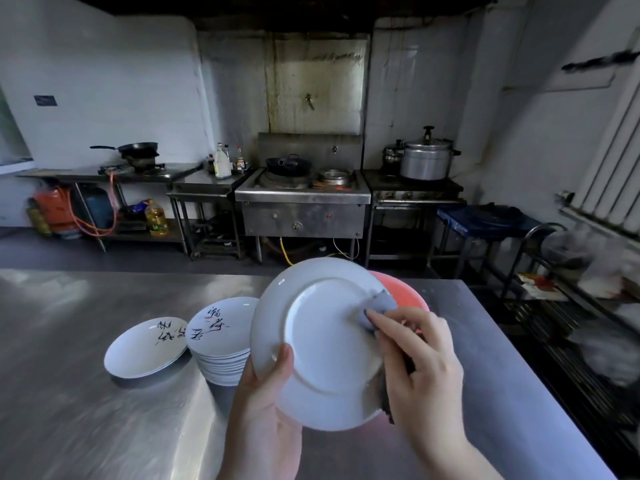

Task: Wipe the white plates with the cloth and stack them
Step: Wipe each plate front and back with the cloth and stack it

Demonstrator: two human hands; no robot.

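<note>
I hold a white plate [322,344] tilted up over the steel table, its underside facing me. My left hand [266,403] grips its lower left rim, thumb on the back. My right hand [419,362] pinches a grey cloth [377,308] and presses it against the right side of the plate's back. To the left stands a tall stack of white plates [221,344] with black brush lettering on the top one. A single lettered plate [145,348] lies further left on the table.
A red basin [405,292] sits behind the held plate. The steel table [86,410] ends at its right edge near a wire rack [571,306] with bags. Across the aisle stand a wok stove [301,195], a pressure cooker [427,157] and gas cylinders.
</note>
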